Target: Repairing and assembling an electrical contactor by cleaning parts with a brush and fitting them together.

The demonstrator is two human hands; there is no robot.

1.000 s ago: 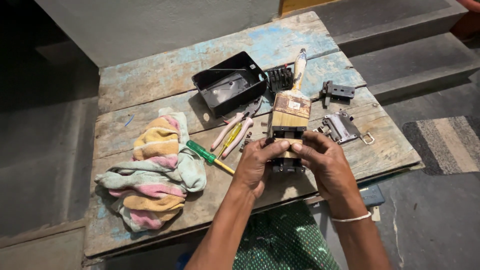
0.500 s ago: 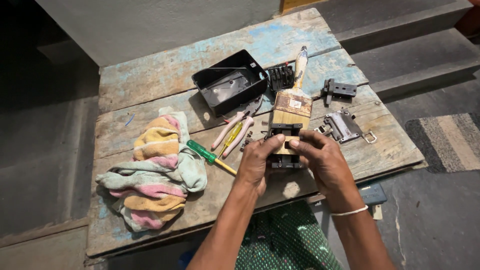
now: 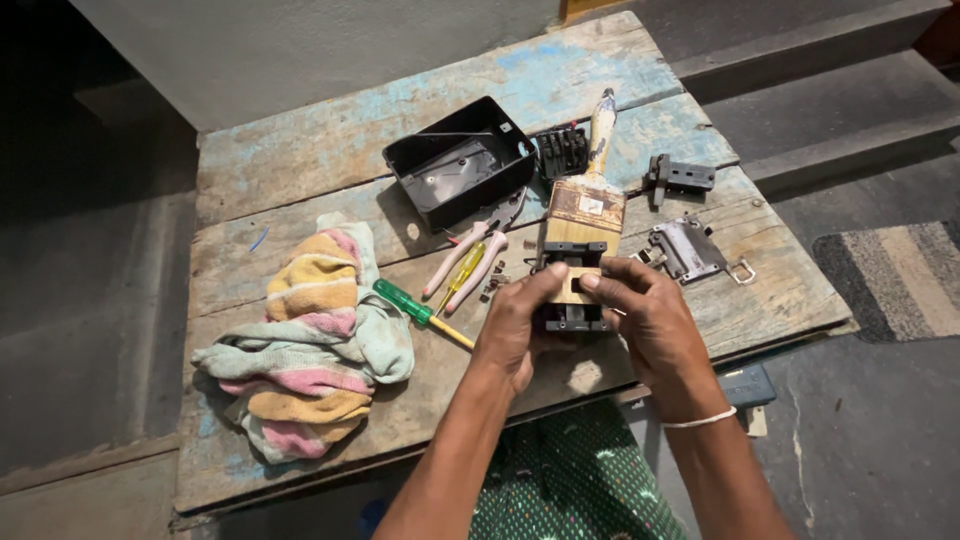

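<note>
Both my hands grip a small black electrical part (image 3: pixel 572 316) with a tan block on top, held just above the wooden table (image 3: pixel 300 160). My left hand (image 3: pixel 520 325) pinches its left side with thumb and fingers. My right hand (image 3: pixel 650 315) holds the right side, thumb on the tan block. A wide paintbrush (image 3: pixel 588 195) lies right behind the part, handle pointing away.
A black open box (image 3: pixel 460 170) sits at the back middle, a black terminal block (image 3: pixel 563 150) beside it. Pink-handled pliers (image 3: pixel 462 262) and a green-and-yellow screwdriver (image 3: pixel 420 312) lie left of my hands. A striped cloth (image 3: pixel 305 345) is heaped left. Metal parts (image 3: pixel 690 248) lie right.
My hands have shifted slightly on the black part, with the thumbs now pressing on its tan top. Nothing else on the table has moved.
</note>
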